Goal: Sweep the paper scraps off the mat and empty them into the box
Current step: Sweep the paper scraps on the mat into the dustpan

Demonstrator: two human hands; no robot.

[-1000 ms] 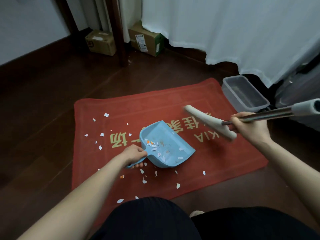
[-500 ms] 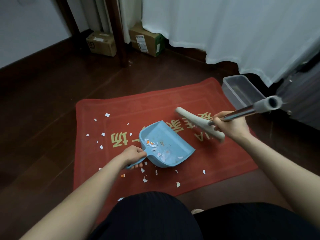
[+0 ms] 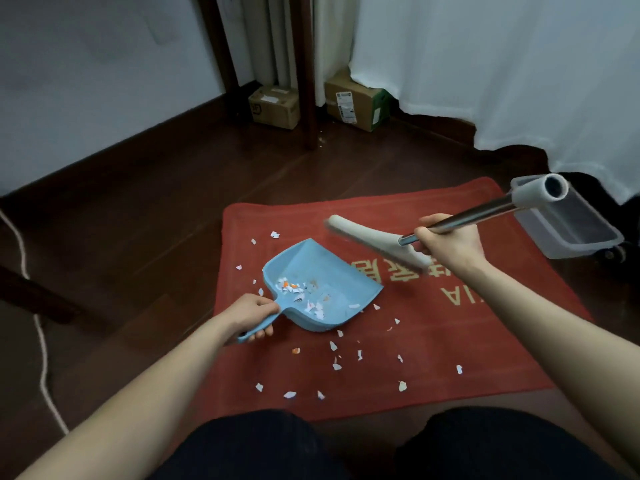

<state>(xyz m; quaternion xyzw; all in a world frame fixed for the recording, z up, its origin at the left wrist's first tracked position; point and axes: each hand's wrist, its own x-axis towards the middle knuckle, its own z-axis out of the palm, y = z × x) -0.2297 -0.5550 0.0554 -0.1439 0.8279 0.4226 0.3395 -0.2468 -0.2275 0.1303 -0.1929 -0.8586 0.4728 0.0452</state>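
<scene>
- Head view: my left hand [image 3: 254, 315] grips the blue dustpan [image 3: 332, 271] by its handle. The pan sits on the red mat [image 3: 467, 334], with paper scraps [image 3: 294, 287] inside.
- My right hand [image 3: 446, 242] is wrapped round the broom [image 3: 367, 237] shaft, its blurred head just beyond the pan.
- More scraps lie loose on the mat's near side; the clear box [image 3: 568, 233] stands beside its far right corner.

Mat [image 3: 433, 341]: gold "IA" (partly hidden), Chinese characters

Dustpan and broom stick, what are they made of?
Dustpan: probably plastic, smooth matte blue, moulded in one piece with its handle. Broom stick: likely metal, since it is silvery and shiny with bright glints.
</scene>
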